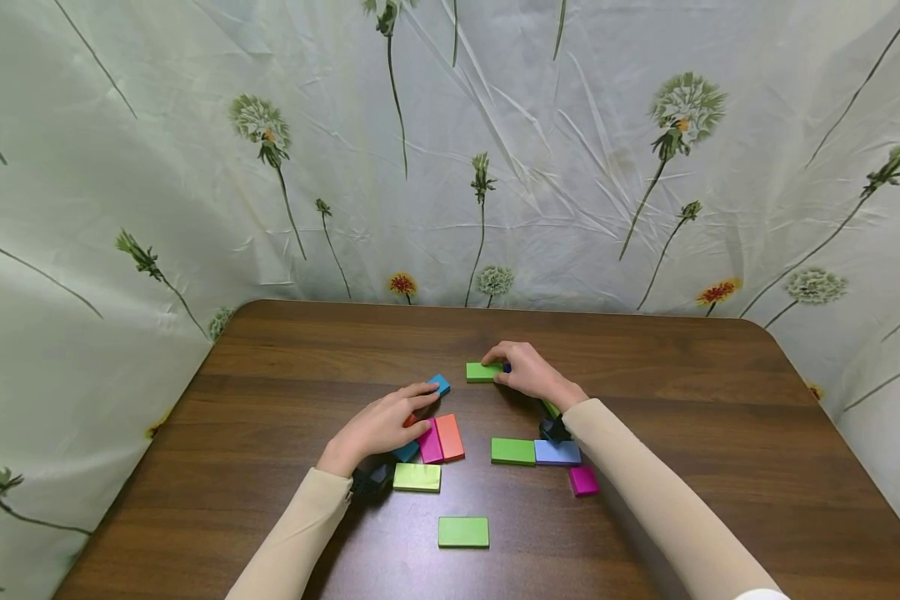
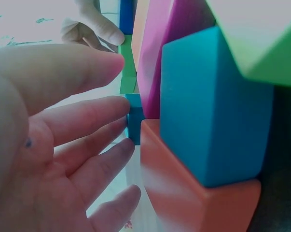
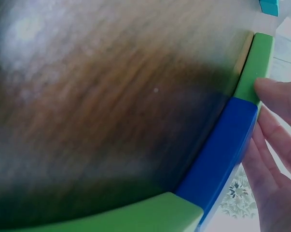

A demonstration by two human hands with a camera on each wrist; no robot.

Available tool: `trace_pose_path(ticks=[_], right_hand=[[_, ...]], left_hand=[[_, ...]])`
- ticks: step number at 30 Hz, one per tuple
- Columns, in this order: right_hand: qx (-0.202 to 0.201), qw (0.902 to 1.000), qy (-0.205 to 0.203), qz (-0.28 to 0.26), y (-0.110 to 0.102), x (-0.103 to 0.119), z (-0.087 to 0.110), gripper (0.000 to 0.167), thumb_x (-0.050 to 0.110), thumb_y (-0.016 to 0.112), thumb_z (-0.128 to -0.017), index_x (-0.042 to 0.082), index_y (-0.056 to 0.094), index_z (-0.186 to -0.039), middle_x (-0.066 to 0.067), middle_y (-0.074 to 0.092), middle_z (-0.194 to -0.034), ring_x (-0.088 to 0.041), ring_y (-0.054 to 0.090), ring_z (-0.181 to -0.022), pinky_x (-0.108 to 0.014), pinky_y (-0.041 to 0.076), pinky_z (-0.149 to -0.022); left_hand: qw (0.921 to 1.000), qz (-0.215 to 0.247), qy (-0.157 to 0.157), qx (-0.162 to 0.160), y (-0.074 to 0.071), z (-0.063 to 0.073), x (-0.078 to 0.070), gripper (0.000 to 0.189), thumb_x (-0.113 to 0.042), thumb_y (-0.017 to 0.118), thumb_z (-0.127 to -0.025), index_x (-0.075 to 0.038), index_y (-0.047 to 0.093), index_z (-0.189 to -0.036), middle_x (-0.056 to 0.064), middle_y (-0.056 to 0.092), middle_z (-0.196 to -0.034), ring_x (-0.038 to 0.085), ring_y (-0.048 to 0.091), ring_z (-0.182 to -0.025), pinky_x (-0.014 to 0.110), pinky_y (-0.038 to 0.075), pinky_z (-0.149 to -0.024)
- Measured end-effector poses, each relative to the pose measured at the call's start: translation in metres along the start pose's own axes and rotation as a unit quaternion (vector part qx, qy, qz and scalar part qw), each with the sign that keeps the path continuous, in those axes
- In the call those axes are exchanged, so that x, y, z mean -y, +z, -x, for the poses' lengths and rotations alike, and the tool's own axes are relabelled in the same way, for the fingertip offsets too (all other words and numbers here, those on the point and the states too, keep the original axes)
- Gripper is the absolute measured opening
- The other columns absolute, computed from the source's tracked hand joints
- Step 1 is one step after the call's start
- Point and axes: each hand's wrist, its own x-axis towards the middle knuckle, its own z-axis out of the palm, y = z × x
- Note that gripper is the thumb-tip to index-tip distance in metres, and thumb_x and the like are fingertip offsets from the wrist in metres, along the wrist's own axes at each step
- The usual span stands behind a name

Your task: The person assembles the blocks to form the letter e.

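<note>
My right hand [image 1: 532, 372] pinches a flat green block [image 1: 480, 373] at the far middle of the table, thumb on the near side and fingers on the far side. A dark blue block [image 3: 222, 145] adjoins that block's end in the right wrist view; the hand mostly covers it in the head view. Fingers extended, my left hand [image 1: 378, 422] touches a small blue block [image 1: 441, 384] with its fingertips. Below this hand, a magenta block [image 1: 430, 443] lies between an orange block [image 1: 450, 437] and a teal block [image 1: 407, 452]. Another orange block [image 2: 198, 193] is partly hidden.
A yellow-green block [image 1: 417, 477] lies by the left wrist, and a green block [image 1: 463, 532] lies nearer. Right of centre, a green block [image 1: 513, 451] adjoins a light blue block [image 1: 557, 452], with a magenta block [image 1: 583, 481] below. Behind the wooden table [image 1: 307, 333] hangs flowered cloth.
</note>
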Motion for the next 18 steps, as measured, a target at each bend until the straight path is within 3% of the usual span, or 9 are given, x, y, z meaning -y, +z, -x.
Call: trace_pose_path(ticks=[10, 18], right_hand=[[-0.017, 0.9991, 0.024, -0.032, -0.012, 0.0, 0.01, 0.026, 0.0, 0.066, -0.088, 0.001, 0.067, -0.113, -0.012, 0.064, -0.113, -0.028, 0.058, -0.107, -0.043, 0.048, -0.091], [-0.046, 0.9981, 0.001, -0.041, -0.023, -0.003, 0.033, 0.027, 0.002, 0.065, -0.089, -0.003, 0.064, -0.116, -0.016, 0.062, -0.118, -0.033, 0.056, -0.112, -0.047, 0.046, -0.093]], left_hand=[[1.0, 0.006, -0.002, 0.0, -0.002, -0.001, -0.001, 0.05, -0.022, 0.06, -0.095, -0.001, 0.049, -0.138, 0.011, 0.039, -0.147, 0.031, 0.039, -0.132, 0.045, 0.042, -0.1], [0.9999, 0.009, -0.004, -0.001, -0.002, -0.002, 0.0, 0.049, -0.022, 0.061, -0.095, -0.001, 0.051, -0.138, 0.011, 0.04, -0.146, 0.03, 0.041, -0.131, 0.045, 0.042, -0.099]])
